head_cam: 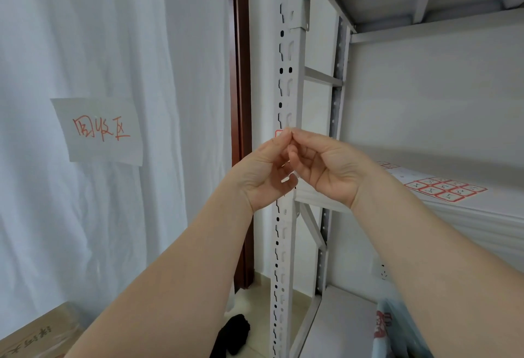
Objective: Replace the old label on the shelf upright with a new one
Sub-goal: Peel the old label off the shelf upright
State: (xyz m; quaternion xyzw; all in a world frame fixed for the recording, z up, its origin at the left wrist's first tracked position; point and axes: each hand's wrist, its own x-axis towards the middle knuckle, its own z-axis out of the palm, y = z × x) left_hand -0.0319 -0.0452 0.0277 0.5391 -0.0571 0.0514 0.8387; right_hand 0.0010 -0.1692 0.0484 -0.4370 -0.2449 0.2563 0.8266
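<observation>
On shelf upright (287,45), left hand (265,172) and right hand (329,167) fingers are curling, tips pinching red-edged label (279,133), showing at 9 o'clock. Judgement: peeling slowly from 1 corner is limiting tearing.

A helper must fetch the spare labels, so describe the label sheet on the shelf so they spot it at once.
Find the pale metal shelving rack right of the white curtain. On its middle shelf lies the label sheet. It is the only flat sheet there, gridded with red-bordered stickers.
</observation>
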